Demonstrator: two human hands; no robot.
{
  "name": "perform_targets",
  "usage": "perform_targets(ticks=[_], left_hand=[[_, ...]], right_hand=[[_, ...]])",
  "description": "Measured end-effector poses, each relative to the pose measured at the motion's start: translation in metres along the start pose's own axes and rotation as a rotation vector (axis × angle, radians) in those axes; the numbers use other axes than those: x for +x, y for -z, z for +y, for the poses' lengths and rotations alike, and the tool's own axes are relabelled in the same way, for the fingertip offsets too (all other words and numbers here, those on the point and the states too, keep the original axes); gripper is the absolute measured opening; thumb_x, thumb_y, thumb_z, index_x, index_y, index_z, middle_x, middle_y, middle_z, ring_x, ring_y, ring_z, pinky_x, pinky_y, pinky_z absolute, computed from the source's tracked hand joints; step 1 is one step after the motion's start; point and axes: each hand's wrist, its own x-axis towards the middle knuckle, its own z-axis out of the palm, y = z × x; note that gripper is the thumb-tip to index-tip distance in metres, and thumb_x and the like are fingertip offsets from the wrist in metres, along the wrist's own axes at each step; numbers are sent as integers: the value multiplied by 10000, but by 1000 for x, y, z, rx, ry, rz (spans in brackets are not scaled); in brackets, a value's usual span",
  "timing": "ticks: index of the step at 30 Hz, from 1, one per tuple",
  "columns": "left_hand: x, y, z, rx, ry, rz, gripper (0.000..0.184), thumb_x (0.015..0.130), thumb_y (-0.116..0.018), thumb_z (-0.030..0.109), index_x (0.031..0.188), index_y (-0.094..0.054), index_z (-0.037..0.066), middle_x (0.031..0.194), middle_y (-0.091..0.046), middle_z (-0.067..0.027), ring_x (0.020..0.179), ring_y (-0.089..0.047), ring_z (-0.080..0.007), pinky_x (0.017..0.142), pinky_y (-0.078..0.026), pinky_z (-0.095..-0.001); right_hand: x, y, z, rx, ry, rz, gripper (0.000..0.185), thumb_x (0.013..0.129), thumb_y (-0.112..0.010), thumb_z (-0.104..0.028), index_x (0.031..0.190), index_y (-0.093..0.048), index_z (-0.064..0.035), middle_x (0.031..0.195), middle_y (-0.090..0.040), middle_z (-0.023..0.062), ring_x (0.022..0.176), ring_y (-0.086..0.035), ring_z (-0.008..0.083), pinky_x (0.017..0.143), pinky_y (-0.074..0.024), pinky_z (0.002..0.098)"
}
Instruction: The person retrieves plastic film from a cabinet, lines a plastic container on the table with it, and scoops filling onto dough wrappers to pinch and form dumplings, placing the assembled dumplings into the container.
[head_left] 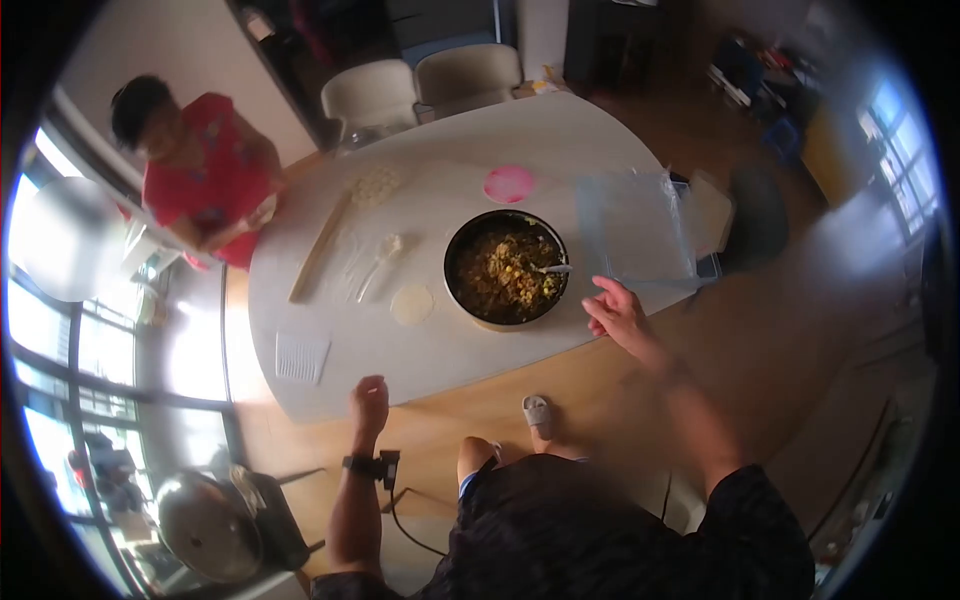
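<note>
The pale bench (380,345) carried a pan (478,316) of chopped filling (510,262), judged heavy, best held by opposite sides. The right hand (616,316) hung beside it, grip released; the left hand (369,405) curled near the bench edge, grip untellable. One spoon (556,268), probably light, leaned in the filling.

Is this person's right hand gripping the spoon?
No, the spoon sits in the chopped food mixture, with a visible gap between its handle and the right hand.

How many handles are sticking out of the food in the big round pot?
1: a pale handle on the right side of the pot, towards the person's right hand. More could be buried in the food.
</note>
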Motion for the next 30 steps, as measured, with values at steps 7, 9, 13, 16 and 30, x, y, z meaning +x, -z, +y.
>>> perform_targets(ticks=[7,9,13,16,30], left_hand=[[156,-66,21,163,-197,-83,331,864,-685,166,1177,-661,60,1215,-656,-163,1154,-609,-358,990,-489,-458],[176,-73,37,270,-210,-127,349,849,-707,165,1175,-650,57,1227,-626,-164,1174,-579,-362,1000,-474,-459],[192,-78,62,287,-174,-208,324,825,-741,173,1117,-647,69,1197,-606,-163,1166,-554,-360,988,-465,-466],[203,-78,69,279,-99,-314,292,820,-731,164,1084,-642,78,1191,-609,-152,1165,-554,-360,974,-469,-469],[230,-78,55,251,-183,-411,105,851,-614,133,923,-673,85,953,-697,-155,946,-658,-385,822,-508,-506]], right_hand=[[61,-61,-34,-401,255,51,208,935,-704,-186,1057,-715,-18,908,-718,158,762,-699,274,709,-552,382],[65,-74,-30,-495,333,127,179,947,-683,-164,1048,-705,-17,901,-715,159,787,-695,316,712,-551,393],[60,-83,-37,-607,422,190,126,965,-638,-97,1046,-691,-16,928,-698,171,816,-687,357,710,-548,414],[50,-89,-61,-616,435,256,119,957,-633,-60,1050,-692,-14,945,-690,162,807,-681,352,688,-547,391],[143,-54,-107,-1090,869,-320,278,841,-637,-69,1104,-723,-42,1049,-734,107,949,-705,301,832,-575,392]])
